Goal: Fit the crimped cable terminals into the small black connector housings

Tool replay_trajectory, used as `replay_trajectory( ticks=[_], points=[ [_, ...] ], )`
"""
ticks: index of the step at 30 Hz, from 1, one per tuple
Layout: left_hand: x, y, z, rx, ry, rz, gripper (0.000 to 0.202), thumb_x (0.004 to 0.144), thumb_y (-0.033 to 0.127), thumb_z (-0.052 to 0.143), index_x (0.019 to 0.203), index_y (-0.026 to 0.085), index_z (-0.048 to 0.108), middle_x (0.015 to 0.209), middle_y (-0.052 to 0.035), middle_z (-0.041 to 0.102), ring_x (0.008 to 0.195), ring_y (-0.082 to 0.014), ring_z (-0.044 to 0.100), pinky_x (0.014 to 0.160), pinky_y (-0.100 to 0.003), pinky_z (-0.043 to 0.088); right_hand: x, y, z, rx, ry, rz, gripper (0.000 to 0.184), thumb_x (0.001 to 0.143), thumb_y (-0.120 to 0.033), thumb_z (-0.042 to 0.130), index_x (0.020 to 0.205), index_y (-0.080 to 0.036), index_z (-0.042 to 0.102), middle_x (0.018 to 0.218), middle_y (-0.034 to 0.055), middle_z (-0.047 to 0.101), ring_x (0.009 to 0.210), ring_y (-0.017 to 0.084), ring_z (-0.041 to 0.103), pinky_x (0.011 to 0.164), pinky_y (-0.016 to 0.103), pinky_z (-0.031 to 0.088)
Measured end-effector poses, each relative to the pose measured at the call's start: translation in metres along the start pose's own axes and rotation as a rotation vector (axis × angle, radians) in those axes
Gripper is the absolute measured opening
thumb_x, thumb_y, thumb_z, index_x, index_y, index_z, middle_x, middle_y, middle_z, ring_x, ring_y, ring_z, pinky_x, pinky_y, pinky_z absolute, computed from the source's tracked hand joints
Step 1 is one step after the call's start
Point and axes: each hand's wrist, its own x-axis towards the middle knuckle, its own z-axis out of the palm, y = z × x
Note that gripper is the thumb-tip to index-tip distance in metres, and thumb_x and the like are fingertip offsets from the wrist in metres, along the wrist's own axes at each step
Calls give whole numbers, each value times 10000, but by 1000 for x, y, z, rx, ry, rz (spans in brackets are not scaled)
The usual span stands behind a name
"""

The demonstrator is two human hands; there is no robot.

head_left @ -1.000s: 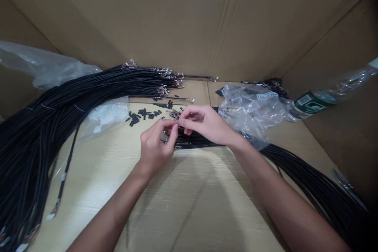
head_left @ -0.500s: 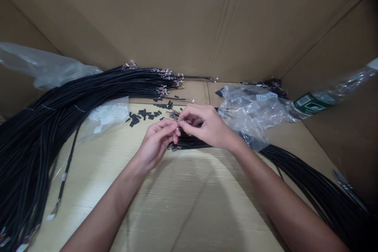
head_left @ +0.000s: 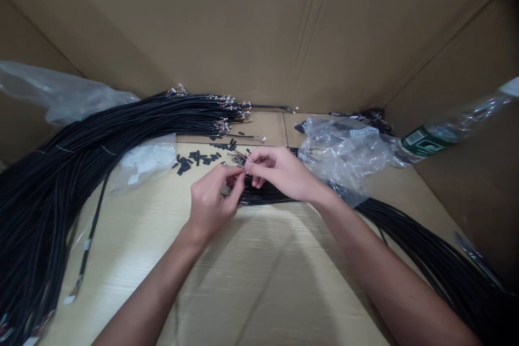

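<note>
Cardboard walls enclose a tabletop [head_left: 259, 281] strewn with small black sleeves [head_left: 198, 158]; a large cable bundle [head_left: 81, 146] lies left. Both hands, left hand [head_left: 211, 200] and right hand [head_left: 279, 173], pinch the wire ends [head_left: 240, 158] of a cable.

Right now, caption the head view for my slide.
Left hand and right hand pinch a cable's wire ends between black cable bundles.

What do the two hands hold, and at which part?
Both the left hand and the right hand pinch the thin wire ends of a black cable, at its stripped tip, between fingertips.
</note>
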Motion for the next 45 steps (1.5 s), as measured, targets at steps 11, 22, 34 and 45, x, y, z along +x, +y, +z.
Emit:
replay_trajectory(
  ticks=[11,22,34,45],
  points=[
    [2,2,-1,-135,-1,-187,47,958,153,696,926,186,688,857,-33,721,747,-151,673,744,-292,534,0,4,-4,-22,-58,-85,130,927,-248,742,1007,-180,666,865,9,692,758,129,667,748,282,572],
    [12,-2,3,-932,-51,-892,162,775,271,876,773,172,747,828,-26,696,738,-128,666,709,-244,554,0,8,-6,-50,-69,-155,128,974,-300,704,1015,-179,704,840,-4,681,686,103,602,633,238,487],
    [14,-5,1,-1097,-89,-1067,141,741,243,870,767,158,761,868,-48,729,751,-131,701,719,-243,599,1,8,-4,-435,43,-418,76,990,-266,670,964,-202,702,903,7,637,770,129,565,718,276,443],
    [9,-1,7,-1010,-86,-851,271,833,275,901,988,170,706,928,-31,751,777,-102,720,788,-215,610,0,7,-5,-421,95,-332,182,1046,-361,608,996,-193,660,977,41,635,840,159,569,725,292,441]
  ],
)
